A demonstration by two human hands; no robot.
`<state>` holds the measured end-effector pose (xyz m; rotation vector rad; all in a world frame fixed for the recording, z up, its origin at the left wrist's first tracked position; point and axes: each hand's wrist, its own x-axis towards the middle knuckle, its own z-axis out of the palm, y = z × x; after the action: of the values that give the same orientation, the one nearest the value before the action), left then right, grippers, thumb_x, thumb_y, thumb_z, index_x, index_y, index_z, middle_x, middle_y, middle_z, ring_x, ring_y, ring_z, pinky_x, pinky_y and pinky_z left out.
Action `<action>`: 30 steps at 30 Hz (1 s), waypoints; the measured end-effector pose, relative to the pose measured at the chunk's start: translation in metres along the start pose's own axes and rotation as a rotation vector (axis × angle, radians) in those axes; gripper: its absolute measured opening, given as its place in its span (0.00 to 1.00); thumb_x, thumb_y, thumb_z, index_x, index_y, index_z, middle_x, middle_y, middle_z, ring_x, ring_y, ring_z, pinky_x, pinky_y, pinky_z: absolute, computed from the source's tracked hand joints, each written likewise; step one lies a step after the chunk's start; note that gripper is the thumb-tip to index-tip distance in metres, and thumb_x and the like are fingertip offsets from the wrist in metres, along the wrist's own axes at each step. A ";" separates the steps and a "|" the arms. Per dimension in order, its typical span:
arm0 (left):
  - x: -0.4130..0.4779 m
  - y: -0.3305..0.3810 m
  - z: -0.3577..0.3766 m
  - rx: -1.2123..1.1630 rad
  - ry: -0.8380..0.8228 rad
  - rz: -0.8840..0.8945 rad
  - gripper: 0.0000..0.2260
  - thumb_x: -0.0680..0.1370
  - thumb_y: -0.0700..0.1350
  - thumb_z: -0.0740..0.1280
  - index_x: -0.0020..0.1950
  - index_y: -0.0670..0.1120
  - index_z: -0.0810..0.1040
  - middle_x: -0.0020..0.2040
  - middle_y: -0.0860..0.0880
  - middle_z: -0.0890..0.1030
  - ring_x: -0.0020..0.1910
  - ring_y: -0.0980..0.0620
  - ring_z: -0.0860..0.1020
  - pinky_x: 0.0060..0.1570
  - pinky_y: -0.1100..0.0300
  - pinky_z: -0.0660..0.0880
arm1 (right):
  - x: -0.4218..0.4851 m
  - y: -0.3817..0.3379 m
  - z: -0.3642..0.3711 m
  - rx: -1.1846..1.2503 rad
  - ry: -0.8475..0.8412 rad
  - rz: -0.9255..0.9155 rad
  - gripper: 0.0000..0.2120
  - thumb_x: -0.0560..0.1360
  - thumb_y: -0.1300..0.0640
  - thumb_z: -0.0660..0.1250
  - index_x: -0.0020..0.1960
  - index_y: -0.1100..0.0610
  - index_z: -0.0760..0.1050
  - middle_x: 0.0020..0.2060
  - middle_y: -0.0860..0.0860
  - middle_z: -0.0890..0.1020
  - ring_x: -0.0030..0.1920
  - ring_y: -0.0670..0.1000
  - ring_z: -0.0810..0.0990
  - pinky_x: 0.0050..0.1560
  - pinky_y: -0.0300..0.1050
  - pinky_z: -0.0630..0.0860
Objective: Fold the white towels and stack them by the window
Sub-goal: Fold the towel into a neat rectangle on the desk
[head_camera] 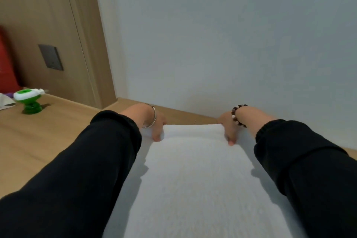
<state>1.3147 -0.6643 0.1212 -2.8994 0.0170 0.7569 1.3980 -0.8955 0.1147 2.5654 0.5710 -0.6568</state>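
The folding is looking only partly done: one white towel (193, 170) is lying lengthwise on the worktop (48, 141), its far end turned over in a thick fold beside the wall (231, 44), and no finished stack is showing. The left hand (157, 127) and right hand (229, 131) are gripping that fold's two ends, fingers (156, 138) curling onto the cloth from either side.
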 end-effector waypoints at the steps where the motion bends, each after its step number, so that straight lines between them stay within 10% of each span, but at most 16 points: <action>1: -0.001 -0.002 0.001 -0.021 0.047 0.011 0.11 0.70 0.47 0.70 0.52 0.49 0.76 0.46 0.51 0.77 0.46 0.48 0.77 0.48 0.56 0.75 | -0.002 0.002 0.000 0.024 0.011 0.008 0.27 0.58 0.43 0.79 0.50 0.52 0.70 0.49 0.49 0.78 0.49 0.54 0.79 0.57 0.50 0.77; 7: -0.012 -0.007 -0.015 -0.087 0.515 -0.017 0.14 0.70 0.44 0.72 0.55 0.45 0.79 0.52 0.47 0.79 0.51 0.45 0.78 0.47 0.57 0.73 | -0.041 0.013 -0.016 0.159 0.413 0.095 0.17 0.64 0.50 0.77 0.47 0.56 0.76 0.36 0.50 0.79 0.35 0.52 0.79 0.31 0.41 0.73; 13: -0.048 0.001 -0.037 0.113 0.998 -0.125 0.13 0.73 0.41 0.64 0.57 0.46 0.71 0.53 0.48 0.76 0.56 0.44 0.71 0.43 0.55 0.65 | -0.089 0.025 -0.034 -0.075 0.947 0.257 0.12 0.74 0.55 0.65 0.57 0.55 0.72 0.52 0.54 0.76 0.53 0.56 0.75 0.47 0.48 0.68; 23: -0.131 0.028 0.005 0.169 1.322 0.085 0.16 0.56 0.32 0.71 0.40 0.41 0.73 0.33 0.44 0.74 0.34 0.43 0.72 0.29 0.57 0.58 | -0.166 0.007 0.037 -0.063 1.431 0.267 0.17 0.50 0.74 0.69 0.34 0.61 0.70 0.28 0.57 0.73 0.30 0.57 0.71 0.31 0.43 0.58; 30: -0.187 0.052 0.076 0.157 1.343 0.165 0.17 0.57 0.33 0.71 0.42 0.43 0.73 0.36 0.44 0.74 0.33 0.43 0.71 0.31 0.57 0.60 | -0.218 -0.026 0.120 0.098 1.540 0.272 0.18 0.55 0.68 0.69 0.45 0.63 0.74 0.38 0.59 0.77 0.41 0.61 0.75 0.41 0.50 0.67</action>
<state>1.1121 -0.7099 0.1399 -2.6560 0.4166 -1.1750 1.1689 -0.9941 0.1263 2.6884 0.5382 1.5449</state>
